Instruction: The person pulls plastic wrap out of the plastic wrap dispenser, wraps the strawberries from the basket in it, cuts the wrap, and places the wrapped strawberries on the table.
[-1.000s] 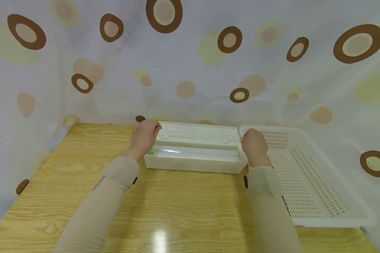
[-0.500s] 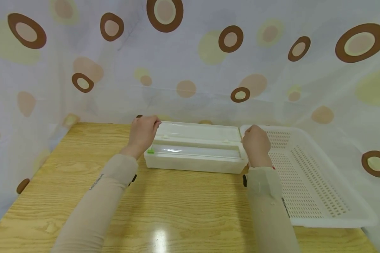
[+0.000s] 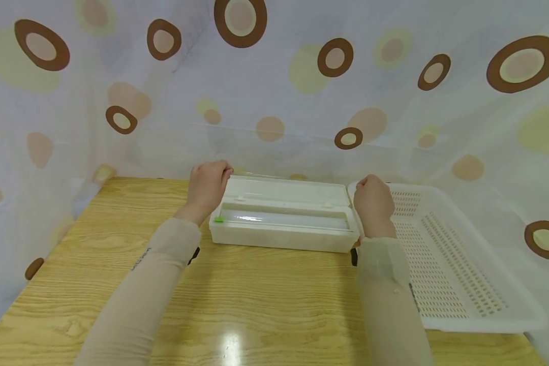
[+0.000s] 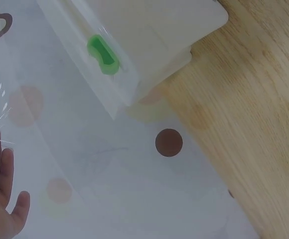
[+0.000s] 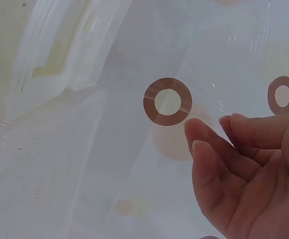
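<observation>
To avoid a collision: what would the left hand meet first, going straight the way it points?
Probably the patterned sheet behind the table; how far beyond the left hand it hangs is unclear.

White perforated basket (image 3: 439, 269), glossy wood-grain table (image 3: 274, 295), pale brown-ringed backdrop (image 3: 238, 96)

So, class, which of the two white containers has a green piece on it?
The long, narrow box: the green piece sits at its left end. The wider, perforated basket on the right shows no green.

Soft, even light; glare spot on tabletop (image 3: 274, 300); wrist views dimmer.
</observation>
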